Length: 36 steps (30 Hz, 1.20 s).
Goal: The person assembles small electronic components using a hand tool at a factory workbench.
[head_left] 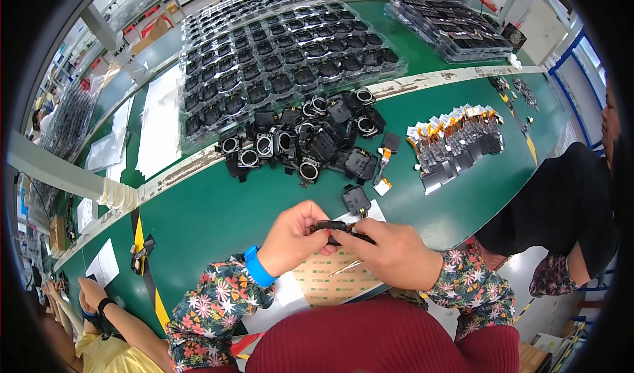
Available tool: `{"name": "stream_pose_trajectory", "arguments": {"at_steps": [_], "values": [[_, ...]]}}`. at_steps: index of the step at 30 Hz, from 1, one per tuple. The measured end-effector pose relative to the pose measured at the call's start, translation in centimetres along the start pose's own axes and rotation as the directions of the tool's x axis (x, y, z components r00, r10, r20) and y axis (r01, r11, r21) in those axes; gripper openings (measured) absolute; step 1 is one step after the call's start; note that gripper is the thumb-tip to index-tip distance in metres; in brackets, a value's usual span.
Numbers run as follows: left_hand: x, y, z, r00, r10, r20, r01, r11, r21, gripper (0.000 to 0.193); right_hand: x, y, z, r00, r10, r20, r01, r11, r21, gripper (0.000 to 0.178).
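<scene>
My left hand, with a blue band at the wrist, pinches a small black plastic part over the near edge of the bench. From the other side my right hand closes its fingers and thumb on the same part. The fingers hide much of it. Just beyond them lies a black plastic housing at the edge of a white sheet. Below my hands is a tan backing sheet with printed rows. A thin metal tool, perhaps tweezers, shows under my right hand.
A heap of black housings with silver rings lies beyond my hands. Right of it are a loose flex cable and a row of flex-cable parts. Filled clear trays stand behind the ledge. People sit at both sides.
</scene>
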<state>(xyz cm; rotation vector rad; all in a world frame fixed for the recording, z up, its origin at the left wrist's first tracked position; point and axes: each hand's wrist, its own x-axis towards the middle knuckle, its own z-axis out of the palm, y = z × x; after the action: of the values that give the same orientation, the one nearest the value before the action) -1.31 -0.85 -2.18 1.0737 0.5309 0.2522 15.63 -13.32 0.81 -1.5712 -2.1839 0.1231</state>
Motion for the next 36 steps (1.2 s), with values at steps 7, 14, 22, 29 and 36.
{"name": "stream_pose_trajectory", "arguments": {"at_steps": [7, 14, 22, 29, 36], "values": [[0.3, 0.7, 0.5, 0.998, -0.057, -0.013, 0.057, 0.997, 0.059, 0.013, 0.4, -0.2, -0.4, 0.996, 0.081, -0.036, -0.077, 0.991, 0.105, 0.038], [0.7, 0.0, 0.1, 0.998, 0.015, -0.057, -0.007, 0.990, 0.141, 0.014, -1.5, 2.8, -3.3, 0.967, 0.254, -0.028, -0.154, 0.668, 0.728, 0.022], [1.8, 1.8, -1.1, 0.997, -0.067, 0.037, 0.056, 0.968, 0.247, 0.017, -3.1, 1.6, -4.0, 0.829, 0.365, 0.424, -0.518, 0.217, 0.827, 0.020], [1.6, 1.5, 0.6, 0.992, -0.080, 0.098, 0.058, 0.977, 0.207, 0.017, -2.9, 2.2, -2.3, 0.802, 0.408, 0.437, -0.548, 0.211, 0.809, 0.009], [2.0, 0.6, 0.2, 0.994, -0.085, 0.072, 0.073, 0.986, 0.148, 0.018, -2.0, 2.6, -2.5, 0.695, 0.467, 0.547, -0.701, 0.269, 0.660, 0.007]]}}
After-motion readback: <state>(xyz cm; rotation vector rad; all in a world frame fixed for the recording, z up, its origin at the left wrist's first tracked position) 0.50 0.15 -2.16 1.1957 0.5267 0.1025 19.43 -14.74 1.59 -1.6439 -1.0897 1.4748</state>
